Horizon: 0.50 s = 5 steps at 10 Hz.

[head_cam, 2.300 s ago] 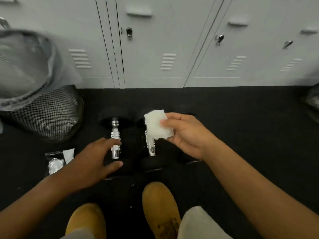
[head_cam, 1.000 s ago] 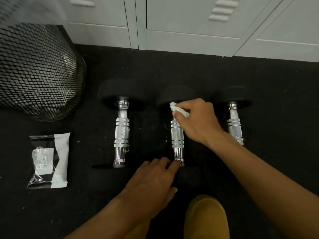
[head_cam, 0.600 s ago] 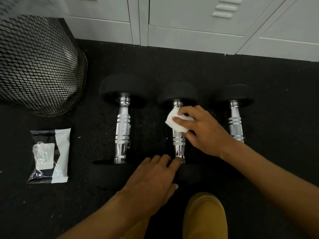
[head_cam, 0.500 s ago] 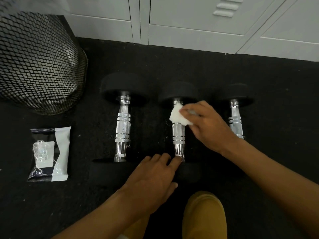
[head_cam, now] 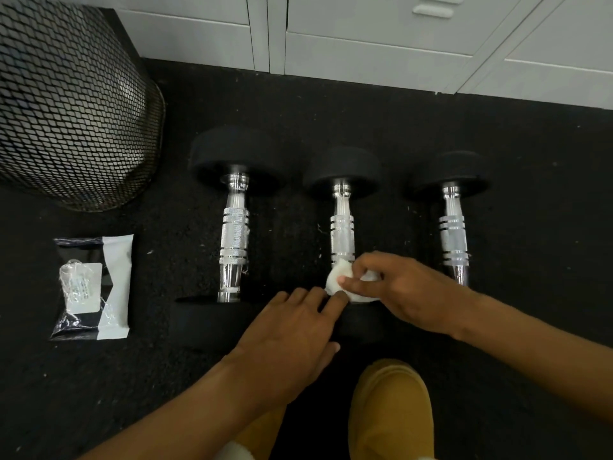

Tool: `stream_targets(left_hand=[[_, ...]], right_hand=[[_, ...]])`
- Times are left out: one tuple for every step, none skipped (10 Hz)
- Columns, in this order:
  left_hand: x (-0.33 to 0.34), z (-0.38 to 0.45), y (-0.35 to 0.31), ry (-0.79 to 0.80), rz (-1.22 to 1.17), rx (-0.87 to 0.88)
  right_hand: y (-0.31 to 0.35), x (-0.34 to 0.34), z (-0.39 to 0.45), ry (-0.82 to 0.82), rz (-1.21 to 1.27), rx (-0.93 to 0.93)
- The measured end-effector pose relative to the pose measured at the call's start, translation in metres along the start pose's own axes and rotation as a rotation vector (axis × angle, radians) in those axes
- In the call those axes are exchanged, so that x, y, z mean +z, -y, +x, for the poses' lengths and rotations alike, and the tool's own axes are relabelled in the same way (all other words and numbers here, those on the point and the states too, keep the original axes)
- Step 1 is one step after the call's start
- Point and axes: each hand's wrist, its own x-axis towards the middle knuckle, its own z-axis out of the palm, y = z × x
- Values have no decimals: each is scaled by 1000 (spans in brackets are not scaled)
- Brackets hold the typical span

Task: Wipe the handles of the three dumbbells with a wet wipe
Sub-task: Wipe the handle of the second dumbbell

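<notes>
Three black dumbbells with chrome handles lie side by side on the dark floor: the left dumbbell (head_cam: 234, 234), the middle dumbbell (head_cam: 342, 227) and the right dumbbell (head_cam: 453, 234). My right hand (head_cam: 401, 290) pinches a white wet wipe (head_cam: 335, 282) against the near end of the middle handle. My left hand (head_cam: 292, 330) rests flat, fingers straight, on the middle dumbbell's near weight. Its fingertips almost touch the wipe.
A black mesh waste bin (head_cam: 73, 104) stands at the left. A wet wipe packet (head_cam: 93, 287) lies on the floor below it. Grey lockers (head_cam: 365, 44) line the far side. A tan boot (head_cam: 391, 410) is at the bottom.
My right hand has slid the wipe down the middle handle from its far end to its near end. My left hand has stayed on the near weight.
</notes>
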Motion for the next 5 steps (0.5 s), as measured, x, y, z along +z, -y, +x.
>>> stream_targets(left_hand=[[2, 0, 0, 4, 3, 0], [5, -1, 2, 1, 13, 3], [6, -2, 2, -38, 1, 8], [4, -2, 1, -51, 8, 18], [2, -2, 0, -14, -4, 11]], right_hand=[[-1, -10, 5, 46, -87, -34], [-5, -11, 14, -12, -130, 75], [-10, -14, 32, -189, -252, 5], [-22, -23, 53, -265, -342, 43], [-20, -26, 65, -318, -271, 139]])
